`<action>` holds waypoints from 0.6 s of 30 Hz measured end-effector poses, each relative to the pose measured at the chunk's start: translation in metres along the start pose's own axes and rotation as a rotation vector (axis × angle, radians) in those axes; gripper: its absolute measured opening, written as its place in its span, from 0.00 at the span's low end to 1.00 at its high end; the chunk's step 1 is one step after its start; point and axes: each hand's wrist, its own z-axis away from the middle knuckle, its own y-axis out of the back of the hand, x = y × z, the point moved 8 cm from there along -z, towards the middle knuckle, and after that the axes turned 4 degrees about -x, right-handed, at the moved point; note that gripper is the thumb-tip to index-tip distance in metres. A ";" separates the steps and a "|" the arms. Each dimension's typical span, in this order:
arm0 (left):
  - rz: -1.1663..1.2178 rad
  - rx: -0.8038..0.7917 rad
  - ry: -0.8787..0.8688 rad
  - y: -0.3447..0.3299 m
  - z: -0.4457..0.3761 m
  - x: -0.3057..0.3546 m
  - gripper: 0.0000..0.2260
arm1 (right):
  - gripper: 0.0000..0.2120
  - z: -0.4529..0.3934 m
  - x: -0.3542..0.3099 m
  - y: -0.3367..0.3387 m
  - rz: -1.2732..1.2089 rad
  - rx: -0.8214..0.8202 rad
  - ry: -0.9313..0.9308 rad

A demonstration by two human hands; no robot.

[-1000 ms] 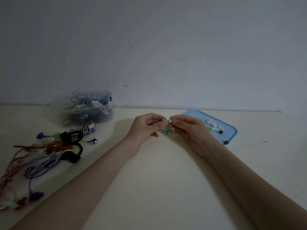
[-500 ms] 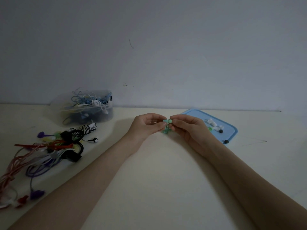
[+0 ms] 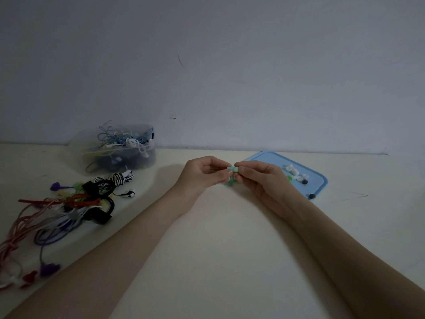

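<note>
Fingers of left hand (image 3: 202, 174) and right hand (image 3: 259, 178) curled, pinching green earbud (image 3: 232, 169) between them.

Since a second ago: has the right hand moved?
No. The right hand sits at the same spot against the blue lid, pinching the green piece with the left hand.

Tabletop (image 3: 218, 261), cream: clear tub (image 3: 128, 155) of cables at back left; loose pile of earphones (image 3: 69, 208) at left; blue lid (image 3: 317, 178) bearing ear tips at right.
</note>
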 end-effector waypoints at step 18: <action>0.101 0.001 0.047 -0.002 0.001 -0.004 0.04 | 0.04 0.001 0.004 -0.001 -0.028 0.010 -0.050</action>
